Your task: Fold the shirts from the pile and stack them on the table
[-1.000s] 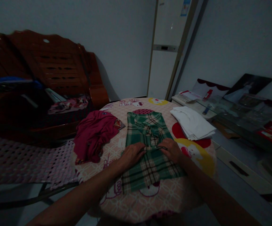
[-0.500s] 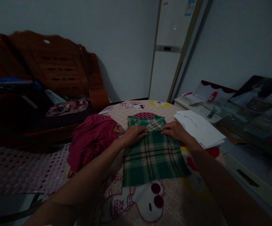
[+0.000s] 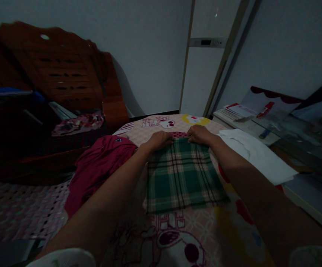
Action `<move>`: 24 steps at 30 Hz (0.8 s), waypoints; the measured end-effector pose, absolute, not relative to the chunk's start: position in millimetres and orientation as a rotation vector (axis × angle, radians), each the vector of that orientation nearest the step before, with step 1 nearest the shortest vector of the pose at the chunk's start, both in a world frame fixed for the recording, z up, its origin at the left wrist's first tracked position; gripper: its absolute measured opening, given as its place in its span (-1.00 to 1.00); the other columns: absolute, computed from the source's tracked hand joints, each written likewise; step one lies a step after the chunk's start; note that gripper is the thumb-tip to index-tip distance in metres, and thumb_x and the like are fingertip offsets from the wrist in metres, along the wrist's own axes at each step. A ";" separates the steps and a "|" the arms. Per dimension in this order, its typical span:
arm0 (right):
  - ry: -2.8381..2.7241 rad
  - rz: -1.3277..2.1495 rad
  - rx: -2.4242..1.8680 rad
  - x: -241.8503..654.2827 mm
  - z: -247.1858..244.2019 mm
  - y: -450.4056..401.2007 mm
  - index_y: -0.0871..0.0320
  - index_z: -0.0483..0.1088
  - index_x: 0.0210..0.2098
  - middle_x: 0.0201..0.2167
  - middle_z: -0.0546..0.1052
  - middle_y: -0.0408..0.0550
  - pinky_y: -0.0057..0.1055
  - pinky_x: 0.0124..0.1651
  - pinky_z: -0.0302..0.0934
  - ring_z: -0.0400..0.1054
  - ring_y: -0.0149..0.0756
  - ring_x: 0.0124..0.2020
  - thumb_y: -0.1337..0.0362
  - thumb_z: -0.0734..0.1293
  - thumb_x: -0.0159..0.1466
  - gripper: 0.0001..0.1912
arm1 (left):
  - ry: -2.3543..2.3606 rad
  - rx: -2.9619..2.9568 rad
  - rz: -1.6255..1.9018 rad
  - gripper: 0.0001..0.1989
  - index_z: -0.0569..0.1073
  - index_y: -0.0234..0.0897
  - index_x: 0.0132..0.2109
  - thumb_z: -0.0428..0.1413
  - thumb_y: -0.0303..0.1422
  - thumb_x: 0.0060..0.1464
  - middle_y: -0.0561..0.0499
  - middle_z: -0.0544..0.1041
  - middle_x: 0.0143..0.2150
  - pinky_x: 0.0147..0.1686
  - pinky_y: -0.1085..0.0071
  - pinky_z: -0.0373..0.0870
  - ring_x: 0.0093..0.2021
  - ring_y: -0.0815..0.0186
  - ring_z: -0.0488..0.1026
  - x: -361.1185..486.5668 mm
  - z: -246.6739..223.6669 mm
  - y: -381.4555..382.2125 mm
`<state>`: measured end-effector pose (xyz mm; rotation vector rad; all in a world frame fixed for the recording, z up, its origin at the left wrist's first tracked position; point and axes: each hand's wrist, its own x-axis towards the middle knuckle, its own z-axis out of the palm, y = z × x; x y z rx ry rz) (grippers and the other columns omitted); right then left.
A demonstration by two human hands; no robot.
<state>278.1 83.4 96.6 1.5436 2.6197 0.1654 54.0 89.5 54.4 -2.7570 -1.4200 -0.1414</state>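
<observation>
A green plaid cloth [image 3: 183, 178] lies spread on a round table with a patterned pink cover [image 3: 202, 222]. At its far edge, my left hand [image 3: 160, 141] is closed on the far left part of the cloth. My right hand [image 3: 199, 135] is closed on the same edge farther right, with a short stretch of cloth between the two. To the left of the plaid cloth is a crumpled dark pink garment [image 3: 102, 163]. Folded white cloth [image 3: 257, 154] rests on the right side of the table, beyond my right forearm.
A wooden bench [image 3: 63, 74] with a floral cloth [image 3: 78, 123] stands at the back left. A tall white appliance [image 3: 199, 74] is at the back. On the right, a glass-topped cabinet [image 3: 300, 137] holds papers [image 3: 238, 111] and a red item [image 3: 266, 109].
Both hands have moved to the far edge of the plaid cloth. The cloth's far section, seen beyond the hands before, no longer shows. The view has shifted slightly.
</observation>
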 end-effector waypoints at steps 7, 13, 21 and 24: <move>2.548 0.247 1.535 271.3 57.3 87.0 0.26 0.48 -0.08 -0.09 0.55 0.19 -0.30 -0.11 0.17 0.39 -0.07 -0.07 0.32 0.29 0.28 -0.74 | -1.510 -2.722 -0.144 -0.70 0.44 -0.25 0.00 0.01 -0.20 0.24 -0.13 0.53 -0.03 -0.12 0.30 0.38 -0.06 0.12 0.48 60.3 25.5 100.9; 2.658 0.440 1.766 270.0 48.4 43.3 0.28 0.46 -0.09 -0.11 0.50 0.23 -0.23 0.02 0.12 0.31 -0.08 -0.04 0.38 0.12 0.37 -0.69 | -1.546 -2.678 -0.637 -0.73 0.42 -0.28 0.04 0.01 -0.40 0.21 -0.14 0.47 0.03 0.06 0.25 0.35 0.08 0.16 0.40 57.3 17.6 58.9; 2.700 0.142 2.013 312.8 -10.9 -2.0 0.21 0.37 0.14 0.20 0.36 0.20 -0.22 0.19 0.09 0.24 -0.09 0.19 0.23 0.15 0.39 -0.60 | -1.451 -2.837 -0.425 -0.47 0.21 -0.26 0.32 -0.07 -0.17 0.28 -0.23 0.18 0.36 0.29 0.03 0.08 0.35 0.04 0.13 34.8 -16.4 15.8; 2.623 0.072 2.217 331.6 -12.0 1.5 0.25 0.44 0.06 0.12 0.45 0.19 -0.26 0.17 0.13 0.31 -0.13 0.14 0.29 0.16 0.37 -0.64 | -1.537 -2.800 -0.350 -0.48 0.27 -0.35 0.28 -0.05 -0.19 0.27 -0.29 0.21 0.34 0.29 0.11 0.10 0.34 0.05 0.16 30.0 -9.6 22.9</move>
